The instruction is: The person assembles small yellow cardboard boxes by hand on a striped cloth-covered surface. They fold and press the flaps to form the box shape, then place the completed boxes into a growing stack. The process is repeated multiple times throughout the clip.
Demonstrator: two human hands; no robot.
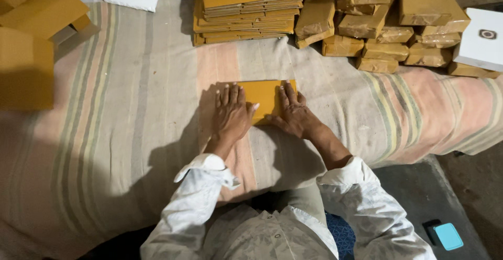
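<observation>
I see both hands lying flat on a yellow envelope (265, 98) in the middle of the striped cloth (131, 108). My left hand (233, 114) is spread palm-down over the envelope's left edge; my right hand (294, 114) presses its right part, fingers stretched out — neither is pinching anything. Just beyond the envelope sits a stack of yellow envelopes (246, 11), with brown wrapped parcels (385, 26) to that stack's right and a white box (482, 40) further right.
</observation>
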